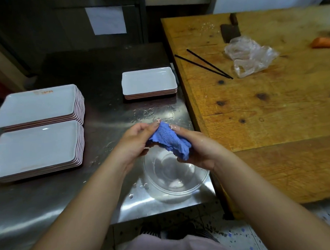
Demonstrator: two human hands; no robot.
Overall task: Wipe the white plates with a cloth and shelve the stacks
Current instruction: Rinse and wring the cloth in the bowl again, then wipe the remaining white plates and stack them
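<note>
- Both hands are bunched around the blue cloth [169, 141]: left hand [136, 140] pinching one end, right hand [196, 148] curled round the other, right over a clear bowl [177, 178].
- Looks like wringing, so I'd say wiping hasn't properly got going.
- Three plate stacks sit on the steel counter [50, 201]: two tall stacks [39, 126] at left, a short stack [149, 82] further back.
- Nothing's shelved yet; can't see a shelf anywhere.

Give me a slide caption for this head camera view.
Both hands, left hand and right hand, hold a blue cloth over a glass bowl.
</note>
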